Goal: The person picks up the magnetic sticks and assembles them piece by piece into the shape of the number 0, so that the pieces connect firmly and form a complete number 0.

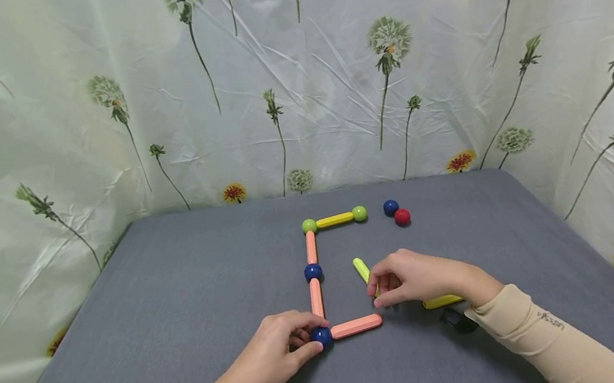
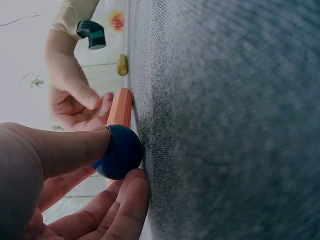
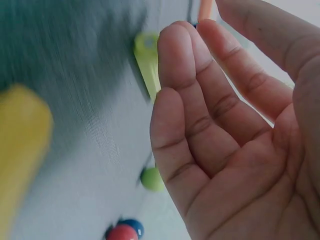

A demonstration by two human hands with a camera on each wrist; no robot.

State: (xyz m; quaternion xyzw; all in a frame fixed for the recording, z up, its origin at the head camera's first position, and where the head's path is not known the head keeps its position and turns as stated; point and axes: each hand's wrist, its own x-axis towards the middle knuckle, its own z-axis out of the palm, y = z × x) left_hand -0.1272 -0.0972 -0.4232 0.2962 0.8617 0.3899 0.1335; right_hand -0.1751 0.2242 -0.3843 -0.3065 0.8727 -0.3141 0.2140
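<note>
My left hand (image 1: 278, 351) pinches a dark blue ball (image 2: 120, 152) between thumb and fingers at the near corner of a shape on the table. From this ball a salmon stick (image 1: 356, 326) points right, and another salmon stick (image 1: 316, 298) runs away to a second blue ball (image 1: 313, 272). My right hand (image 1: 413, 276) holds nothing; its fingers are loosely bent in the right wrist view. It hovers just right of the salmon stick's end, partly covering a lime-green stick (image 1: 361, 269). Beneath its wrist lies a yellow stick (image 1: 442, 300).
Farther back, a third salmon stick (image 1: 311, 248) leads to a green ball (image 1: 309, 226), then a yellow stick (image 1: 334, 220) and another green ball (image 1: 359, 213). Loose blue (image 1: 390, 207) and red (image 1: 402, 216) balls sit to their right. A flowered curtain (image 1: 326, 81) hangs behind the grey table (image 1: 204, 268).
</note>
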